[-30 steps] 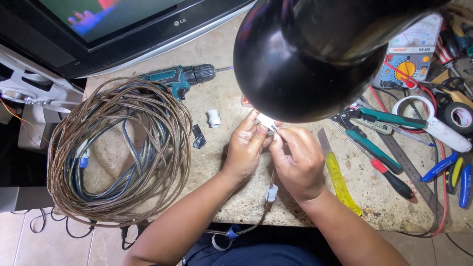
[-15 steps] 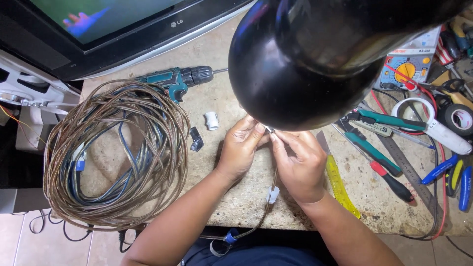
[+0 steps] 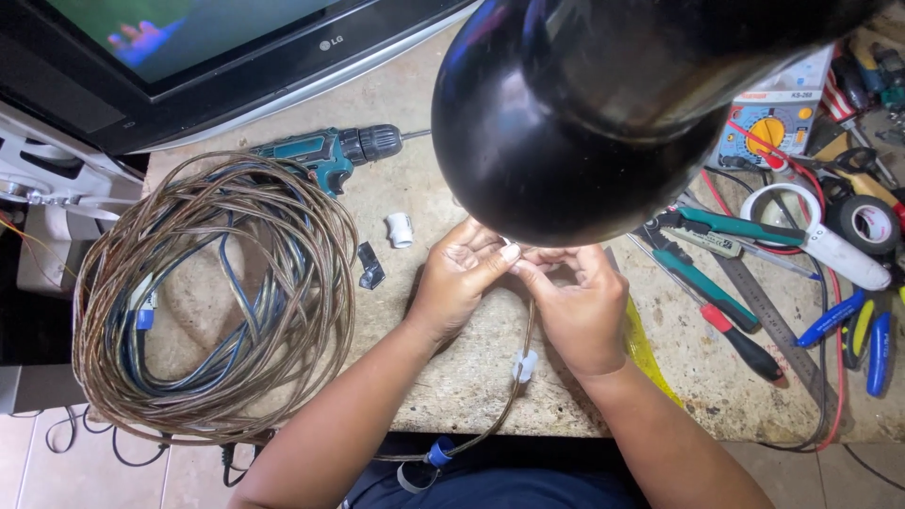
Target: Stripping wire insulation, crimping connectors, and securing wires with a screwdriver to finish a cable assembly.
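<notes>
My left hand (image 3: 462,273) and my right hand (image 3: 577,306) meet at the middle of the stone worktop (image 3: 462,377), fingertips pinched together on the end of a thin brown cable (image 3: 521,349). The cable runs from my fingers down over the front edge, with a small white sleeve (image 3: 525,366) on it. A black lamp shade (image 3: 584,123) hangs right above and hides the fingertips' far side. A small white cap (image 3: 400,229) and a dark clip (image 3: 370,267) lie left of my left hand.
A large coil of brown and blue cable (image 3: 203,297) fills the left. A teal cordless drill (image 3: 325,151) lies behind it, below a television (image 3: 189,57). Pliers (image 3: 707,273), screwdrivers (image 3: 745,344), tape rolls (image 3: 863,221), a steel ruler (image 3: 768,316) and a multimeter (image 3: 773,118) crowd the right.
Both hands stay joined on the cable end with small finger shifts. The view has drifted, so the lamp shade covers more of the fingertips.
</notes>
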